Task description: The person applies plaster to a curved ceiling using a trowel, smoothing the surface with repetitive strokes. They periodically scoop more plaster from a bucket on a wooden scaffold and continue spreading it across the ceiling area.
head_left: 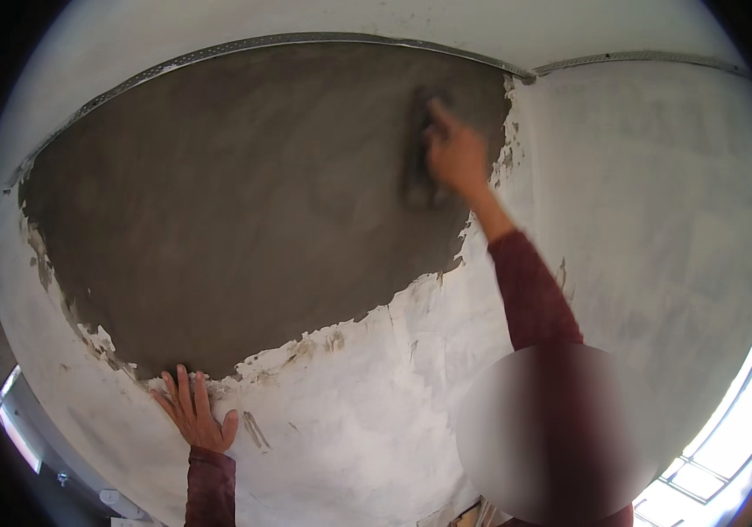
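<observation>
A broad patch of dark grey, wet-looking plaster (244, 193) covers the upper wall, its lower rim ragged where it meets the white wall surface (349, 422). Near the patch's upper right corner, my right hand (459, 158) grips a dark plastering trowel (422, 162) held against the plaster. Both are somewhat smeared by motion, with the index finger pointing up along the tool. My left hand (196, 411) rests flat on the wall at the patch's bottom edge, fingers spread, holding nothing. Its fingertips touch the dark border.
A perforated metal bead (305, 39) runs along the top of the patch, under the white ceiling (446, 22). To the right, a greyish wall (657, 193) meets this one at a corner. A bright barred window (718, 448) is at lower right. A round blur hides part of my right arm.
</observation>
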Motion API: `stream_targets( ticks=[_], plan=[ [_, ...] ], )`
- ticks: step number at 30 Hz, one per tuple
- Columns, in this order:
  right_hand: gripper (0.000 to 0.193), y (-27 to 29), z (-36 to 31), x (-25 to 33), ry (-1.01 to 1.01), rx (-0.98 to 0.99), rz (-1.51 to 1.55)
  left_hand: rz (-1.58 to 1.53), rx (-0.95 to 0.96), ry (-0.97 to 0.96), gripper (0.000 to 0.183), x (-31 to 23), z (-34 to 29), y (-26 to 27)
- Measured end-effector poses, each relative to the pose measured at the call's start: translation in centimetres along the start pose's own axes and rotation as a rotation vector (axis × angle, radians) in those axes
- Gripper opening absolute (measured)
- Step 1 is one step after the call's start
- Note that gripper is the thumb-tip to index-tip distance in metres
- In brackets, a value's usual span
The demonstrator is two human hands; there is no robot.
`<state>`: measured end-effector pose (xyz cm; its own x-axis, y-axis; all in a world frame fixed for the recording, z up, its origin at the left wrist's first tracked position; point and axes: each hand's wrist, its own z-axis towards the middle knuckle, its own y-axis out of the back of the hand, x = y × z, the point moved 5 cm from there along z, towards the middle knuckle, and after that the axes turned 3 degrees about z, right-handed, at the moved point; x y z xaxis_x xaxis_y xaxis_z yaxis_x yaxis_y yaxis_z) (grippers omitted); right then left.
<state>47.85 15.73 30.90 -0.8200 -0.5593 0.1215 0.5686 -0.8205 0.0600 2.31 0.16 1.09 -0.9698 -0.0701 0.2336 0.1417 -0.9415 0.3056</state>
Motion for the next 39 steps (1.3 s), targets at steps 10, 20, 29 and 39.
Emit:
stream_targets(
  ticks=[10, 20, 29, 39],
  plan=[
    [0.049, 2.1, 4.9, 0.6, -0.224, -0.121, 0.008, -0.05, -0.099, -0.048, 0.081, 2.2, 3.2, -0.7],
    [0.049, 1.9, 5.1, 0.6, -0.293, -0.186, -0.008, -0.16, -0.145, 0.01, 0.081, 2.1, 2.4, -0.3],
    [0.051, -4.4, -12.9, 24.3, 0.396, 0.424, 0.108, -0.239, -0.345, 0.052, 0.085, 4.9, 1.8, 0.2],
    [0.051, -2.7, -1.4, 18.5, 0.166, -0.022, 0.06, -0.387, -0.379, 0.117, 0.089, 2.4, 1.3, -1.0]
  ],
)
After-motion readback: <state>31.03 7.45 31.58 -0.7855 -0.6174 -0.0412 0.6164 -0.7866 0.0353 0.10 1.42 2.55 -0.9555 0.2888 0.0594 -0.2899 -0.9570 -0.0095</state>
